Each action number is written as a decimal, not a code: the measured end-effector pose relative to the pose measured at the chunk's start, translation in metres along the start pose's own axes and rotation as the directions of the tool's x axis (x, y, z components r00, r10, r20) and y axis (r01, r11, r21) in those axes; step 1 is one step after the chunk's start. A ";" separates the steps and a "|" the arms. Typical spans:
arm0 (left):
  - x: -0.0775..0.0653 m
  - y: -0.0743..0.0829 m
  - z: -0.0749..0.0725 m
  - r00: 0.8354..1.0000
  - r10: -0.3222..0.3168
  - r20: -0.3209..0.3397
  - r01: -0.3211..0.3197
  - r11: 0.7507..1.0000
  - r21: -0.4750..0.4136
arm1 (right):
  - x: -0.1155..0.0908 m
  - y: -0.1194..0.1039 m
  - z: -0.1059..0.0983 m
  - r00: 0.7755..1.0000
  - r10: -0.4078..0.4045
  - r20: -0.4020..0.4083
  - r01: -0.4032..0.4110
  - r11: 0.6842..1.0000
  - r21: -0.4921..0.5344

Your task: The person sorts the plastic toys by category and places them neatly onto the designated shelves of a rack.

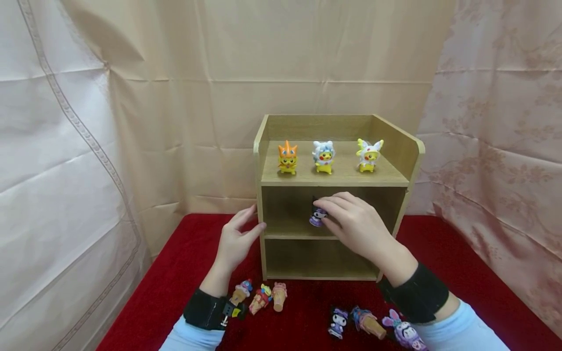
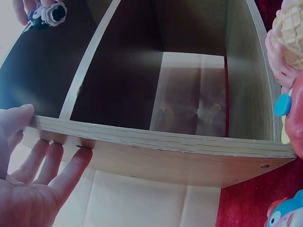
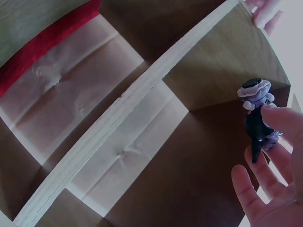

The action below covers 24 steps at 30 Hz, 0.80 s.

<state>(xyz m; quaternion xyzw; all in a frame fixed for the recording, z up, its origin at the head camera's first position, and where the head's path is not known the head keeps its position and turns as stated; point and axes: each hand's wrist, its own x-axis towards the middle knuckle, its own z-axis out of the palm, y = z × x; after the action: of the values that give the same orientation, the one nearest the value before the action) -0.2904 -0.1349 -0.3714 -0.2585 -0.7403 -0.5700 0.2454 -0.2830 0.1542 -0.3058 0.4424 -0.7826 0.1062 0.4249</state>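
A small wooden shelf unit [image 1: 333,185] stands on the red cloth. My right hand [image 1: 357,222] pinches a purple-and-black figurine [image 1: 317,217] between thumb and fingers, in front of the middle compartment. Seen from the right wrist, this figurine [image 3: 258,113] has a dark pointed head part and a ruffled purple base. My left hand [image 1: 237,241] is at the unit's left side panel [image 2: 142,146]. Its fairly straight fingers [image 2: 71,175] touch the panel's outer face, while the thumb lies by the front edge.
Three yellow figurines in costumes [image 1: 324,158] stand in a row on the top shelf. Three ice-cream-cone figurines [image 1: 260,299] lie before the unit's left front. Several more, among them a purple-and-white figurine [image 1: 338,322], lie at right front. Draped curtains [image 1: 325,58] hang behind.
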 end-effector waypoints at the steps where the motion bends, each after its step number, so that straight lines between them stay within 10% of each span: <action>1: 0.000 0.000 0.000 1.000 -0.001 -0.003 0.001 1.000 0.000 | 0.001 0.001 0.001 1.000 0.000 0.006 0.000 1.000 0.000; 24: 0.000 -0.001 0.001 1.000 0.000 -0.003 0.000 1.000 -0.005 | 0.017 0.002 0.034 0.992 0.026 0.122 -0.021 0.999 -0.042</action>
<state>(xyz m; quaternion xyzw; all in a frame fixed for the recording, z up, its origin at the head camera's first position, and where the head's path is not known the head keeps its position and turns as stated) -0.2913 -0.1343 -0.3723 -0.2581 -0.7386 -0.5722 0.2459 -0.3084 0.1266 -0.3128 0.4302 -0.8143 0.0676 0.3837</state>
